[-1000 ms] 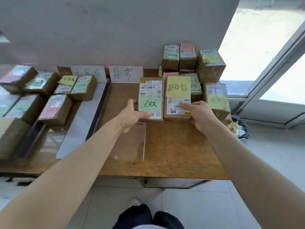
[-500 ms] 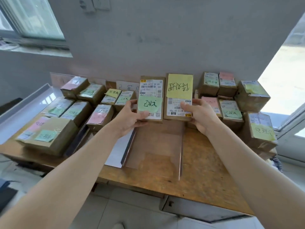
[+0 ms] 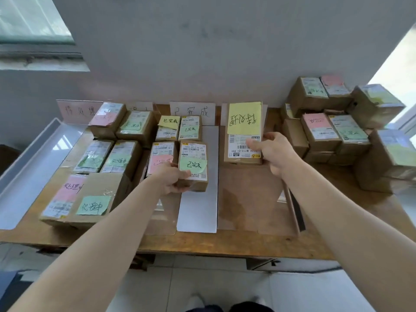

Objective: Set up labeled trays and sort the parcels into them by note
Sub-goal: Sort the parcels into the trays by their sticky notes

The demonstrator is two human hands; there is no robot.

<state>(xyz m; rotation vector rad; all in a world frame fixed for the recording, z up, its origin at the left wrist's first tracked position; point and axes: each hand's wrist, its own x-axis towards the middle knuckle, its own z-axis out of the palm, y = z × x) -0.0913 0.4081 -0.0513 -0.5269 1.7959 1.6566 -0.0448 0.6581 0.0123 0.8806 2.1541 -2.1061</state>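
Left of centre on the tabletop [image 3: 225, 244], the left hand [image 3: 173, 180] has its fingers curled round the near corner of the green-note parcel [image 3: 194, 165]. It is tucked just beside a pink-note parcel [image 3: 161, 161], in the group below the middle label card [image 3: 191, 112] (fully set down or not, I cannot tell). Across to the right hand [image 3: 275, 153]: thumb and fingers pinch the right edge of the yellow-note parcel [image 3: 244, 131], held over the clear tray [image 3: 247, 210] right of centre.

Roughly halfway, I'd judge. Cards stand along the back edge and sorted parcels fill the left half, but the unsorted stack [image 3: 337, 131] at the back right corner waits untouched. The yellow note seems to match the far-left card [image 3: 76, 111], so that parcel likely has a trip ahead.

Half a second ago both parcels were raised side by side over the middle. Now the green one has swung left and down into its group, and the yellow one has stayed roughly where it was.
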